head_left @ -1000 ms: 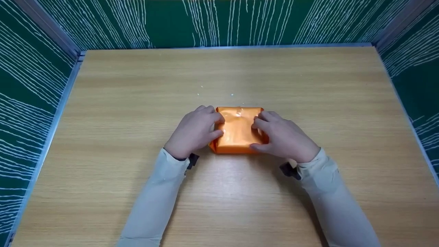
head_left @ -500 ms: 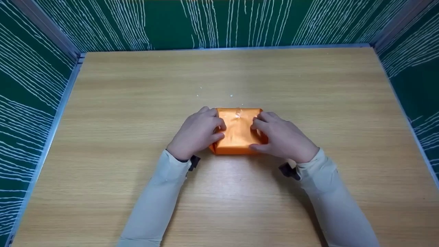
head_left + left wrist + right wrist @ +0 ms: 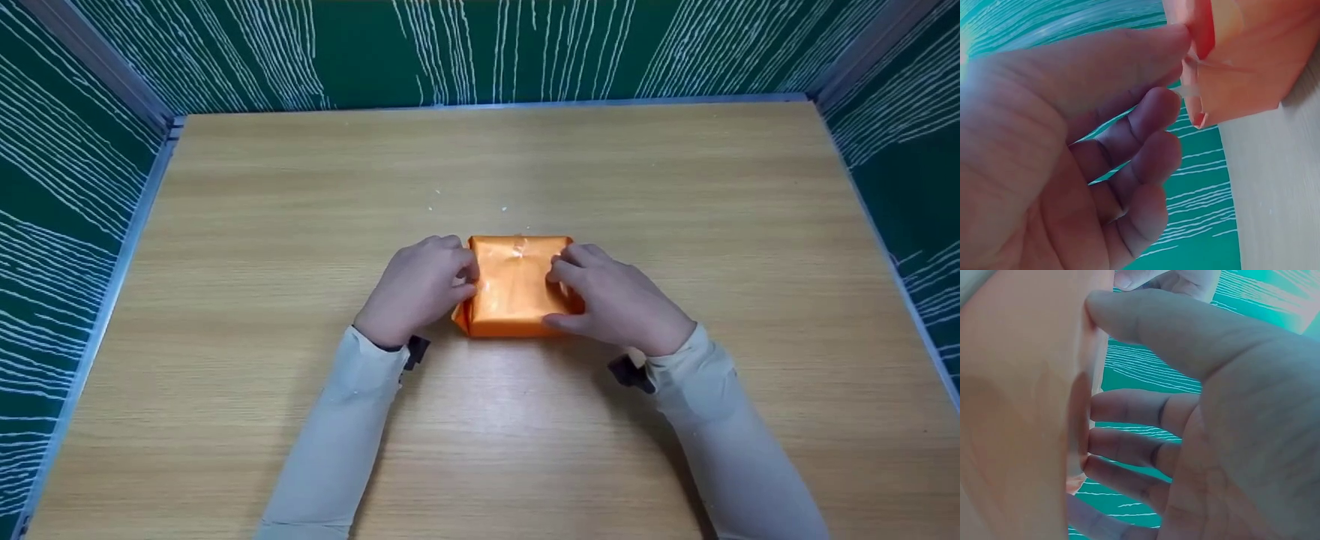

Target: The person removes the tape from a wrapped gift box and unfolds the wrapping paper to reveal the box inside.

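A small box-shaped package wrapped in shiny orange paper lies flat in the middle of the table. Its left end shows folded paper in the left wrist view. My left hand is at that end, thumb and index finger pinched together at the edge. A see-through strip like clear tape runs from these fingertips to the paper. My right hand holds the package's right end, its thumb on the near part and fingers curled against the far part. Another bit of clear tape shows on top, near the far edge.
The wooden table is bordered by green walls with white streaks and blue edging. A few tiny white scraps lie beyond the package. Dark wrist camera mounts sit under both sleeves.
My left hand reached slightly further over the package's left edge, then drew back left, fingertips still pinched. The right hand and the package stay nearly in place.
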### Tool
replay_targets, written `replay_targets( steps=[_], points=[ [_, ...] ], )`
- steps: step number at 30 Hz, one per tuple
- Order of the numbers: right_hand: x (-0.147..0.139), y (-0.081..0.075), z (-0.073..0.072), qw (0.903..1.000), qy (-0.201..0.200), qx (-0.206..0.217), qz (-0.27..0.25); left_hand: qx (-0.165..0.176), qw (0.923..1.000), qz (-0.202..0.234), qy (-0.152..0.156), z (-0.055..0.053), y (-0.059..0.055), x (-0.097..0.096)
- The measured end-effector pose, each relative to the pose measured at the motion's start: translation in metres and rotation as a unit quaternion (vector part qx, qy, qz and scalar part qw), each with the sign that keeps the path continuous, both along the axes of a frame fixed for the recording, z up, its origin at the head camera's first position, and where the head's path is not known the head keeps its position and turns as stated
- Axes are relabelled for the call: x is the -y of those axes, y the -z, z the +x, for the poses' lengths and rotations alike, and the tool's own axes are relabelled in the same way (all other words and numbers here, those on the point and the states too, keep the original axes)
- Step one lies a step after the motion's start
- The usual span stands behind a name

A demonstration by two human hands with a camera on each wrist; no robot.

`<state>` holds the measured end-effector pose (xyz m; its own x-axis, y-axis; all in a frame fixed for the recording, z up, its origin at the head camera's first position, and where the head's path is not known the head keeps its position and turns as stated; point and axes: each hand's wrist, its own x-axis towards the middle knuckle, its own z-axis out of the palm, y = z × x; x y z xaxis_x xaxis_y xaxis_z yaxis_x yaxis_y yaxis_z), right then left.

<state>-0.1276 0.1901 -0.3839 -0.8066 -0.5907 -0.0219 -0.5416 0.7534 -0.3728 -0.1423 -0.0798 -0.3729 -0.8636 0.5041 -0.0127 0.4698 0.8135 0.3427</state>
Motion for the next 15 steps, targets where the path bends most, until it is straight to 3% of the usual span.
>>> replay_targets(
  steps=[8, 15],
  points=[
    [-0.0004, -0.0003, 0.0005, 1.0000, -0.002, 0.000, 0.002, 0.002, 0.9997, 0.019, 0.017, -0.0032, 0.0034, 0.0024],
    [-0.0004, -0.0003, 0.0009, 1.0000, 0.000, 0.005, 0.003, -0.022, 0.9993, 0.013, 0.026, -0.0021, 0.0033, 0.0026]
  ],
)
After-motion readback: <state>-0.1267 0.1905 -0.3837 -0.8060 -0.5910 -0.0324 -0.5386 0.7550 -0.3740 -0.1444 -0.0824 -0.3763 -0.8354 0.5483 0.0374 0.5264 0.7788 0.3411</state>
